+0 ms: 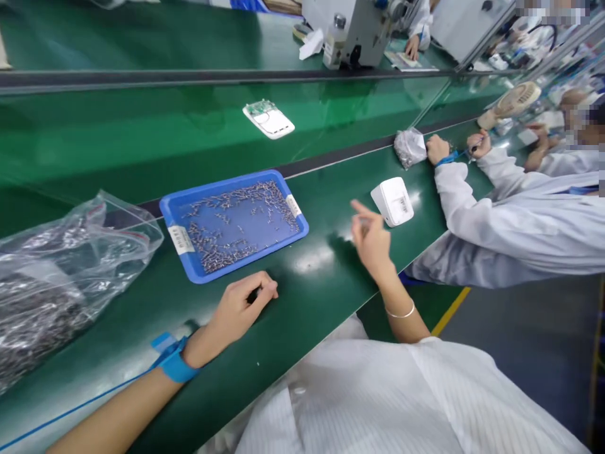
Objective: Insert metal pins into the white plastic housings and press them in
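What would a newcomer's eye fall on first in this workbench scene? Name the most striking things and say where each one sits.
The blue tray of small metal parts stands out on the green bench, just beyond the left hand, which rests on the surface. To its right, the raised right hand hovers near a white plastic housing. At far left lies a crumpled clear bag of metal parts, and a co-worker's white sleeve leans in from the right.

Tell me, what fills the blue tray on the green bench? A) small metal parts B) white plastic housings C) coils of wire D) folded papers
A: the blue tray holds scattered small metal parts, with nothing else in it.
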Tool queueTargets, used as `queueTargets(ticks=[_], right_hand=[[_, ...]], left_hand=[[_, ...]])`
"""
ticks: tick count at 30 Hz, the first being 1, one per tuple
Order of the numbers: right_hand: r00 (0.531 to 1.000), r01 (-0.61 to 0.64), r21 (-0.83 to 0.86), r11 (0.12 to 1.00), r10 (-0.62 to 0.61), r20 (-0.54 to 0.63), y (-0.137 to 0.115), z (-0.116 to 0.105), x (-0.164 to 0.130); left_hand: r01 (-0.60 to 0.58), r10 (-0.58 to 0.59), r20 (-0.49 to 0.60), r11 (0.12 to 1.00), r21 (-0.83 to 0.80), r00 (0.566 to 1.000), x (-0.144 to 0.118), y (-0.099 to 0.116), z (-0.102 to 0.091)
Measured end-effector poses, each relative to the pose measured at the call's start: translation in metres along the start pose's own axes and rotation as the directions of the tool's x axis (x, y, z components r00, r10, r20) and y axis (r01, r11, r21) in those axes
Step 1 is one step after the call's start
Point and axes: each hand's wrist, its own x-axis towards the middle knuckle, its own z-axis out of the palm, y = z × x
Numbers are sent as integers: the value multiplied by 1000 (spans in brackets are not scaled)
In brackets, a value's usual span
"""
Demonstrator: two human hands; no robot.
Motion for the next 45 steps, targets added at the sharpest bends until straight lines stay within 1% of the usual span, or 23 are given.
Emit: queueTargets(ticks=[1,2,3,4,5,7,9,11,13,15,17,18,20,22,23,26,29,32,35,38,41,43,45], right_hand=[[989,-142,-56,988,139,-56,19,-3,0],[964,-257,-117,959,246,-96,36,-6,0],[942,-334,-170,927,319,-107,50,-9,-1],[925,-381,-217,899,371,-87,60,-11,-3],[914,-402,-251,881,402,-51,66,-13,-6],[908,-397,-262,880,417,25,65,-18,-18],[921,-367,-176,913,384,72,48,-25,-35],[935,-332,8,943,328,132,19,-33,-55],[934,-312,226,923,255,250,-15,-39,-73],[901,-315,381,869,148,407,-48,-44,-88],[838,-319,471,823,12,546,-74,-46,-96],[803,-311,500,808,-58,593,-84,-47,-98],[754,-272,538,798,-170,634,-97,-47,-96],[737,-207,549,810,-240,632,-103,-47,-90],[739,-169,539,825,-256,623,-104,-48,-87],[770,-48,446,894,-251,586,-104,-50,-77],[800,91,297,950,-247,546,-104,-50,-70],[804,185,129,974,-225,550,-107,-44,-67],[818,216,46,975,-207,536,-110,-35,-69],[852,242,46,969,-235,468,-112,-27,-74],[874,270,41,962,-263,408,-113,-24,-79],[887,253,27,967,-243,393,-113,-24,-80],[893,214,12,977,-201,403,-113,-26,-80]], left_hand=[[-31,30,24,998,62,999,0,1,2],[-75,69,54,989,127,996,1,2,5],[-131,115,89,973,191,989,1,2,8],[-189,163,123,950,249,979,1,1,11],[-246,208,152,922,300,966,1,0,13],[-328,282,173,869,372,944,0,-2,18],[-372,334,164,836,403,928,0,-3,21],[-389,354,161,826,407,921,0,-2,23],[-380,342,167,830,407,925,1,-1,23],[-336,288,177,842,422,941,2,1,23],[-296,240,182,855,426,954,2,0,23],[-286,227,186,861,420,956,3,0,23],[-286,228,186,872,398,956,3,-1,24],[-286,233,178,878,385,956,3,-2,24],[-281,232,170,880,384,958,3,-2,24],[-260,212,164,888,379,963,4,1,23],[-223,168,176,902,370,970,4,4,23],[-223,158,202,907,358,967,5,5,21],[-253,190,207,902,349,960,6,4,21],[-276,210,210,889,366,955,6,4,20],[-275,201,225,885,376,954,5,5,20],[-267,191,229,889,371,955,6,6,19],[-263,186,230,890,372,955,6,7,19]])
